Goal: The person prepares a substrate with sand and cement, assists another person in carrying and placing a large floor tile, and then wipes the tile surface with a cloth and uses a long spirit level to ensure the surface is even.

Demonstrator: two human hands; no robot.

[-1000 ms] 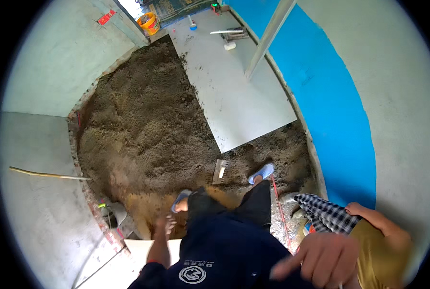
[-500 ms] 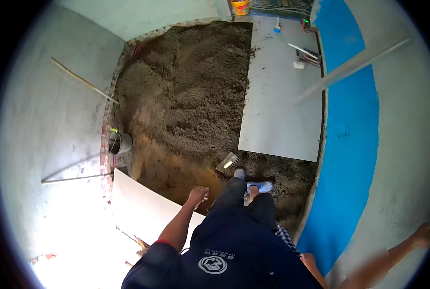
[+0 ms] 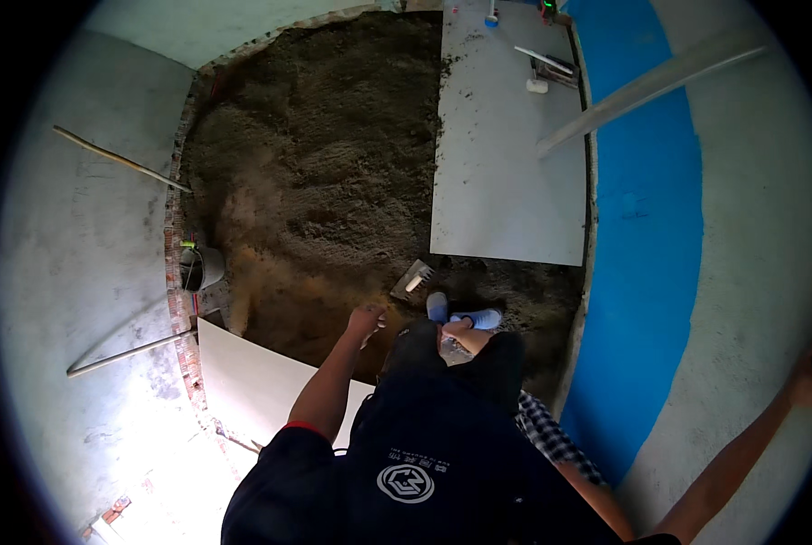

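Observation:
My left hand (image 3: 367, 320), fingers curled closed, is over the bare brownish ground at the near edge of the dark mortar bed (image 3: 315, 173). Nothing shows in it. To its right a notched trowel (image 3: 408, 279) with a pale handle lies on the mortar, beside a pair of light shoes (image 3: 475, 319). A bare skin area above them could be a hand or an ankle. At the far right my right hand (image 3: 810, 374) is against the pale wall; its fingers are dark and unclear. A large white slab (image 3: 506, 200) lies beyond the trowel.
Another white slab (image 3: 265, 363) is at the lower left. A bucket (image 3: 211, 268) stands by the left wall, where wooden poles (image 3: 119, 159) lean. A bar (image 3: 651, 95) slants over the blue wall band (image 3: 647, 227). A flat trowel (image 3: 556, 73) rests on the far slab. A checkered cloth (image 3: 556, 440) is right of my body.
The view has shifted, so the floor and slabs sit higher and further left, and the picture is darker. My right hand has moved up along the wall. My left hand stays curled.

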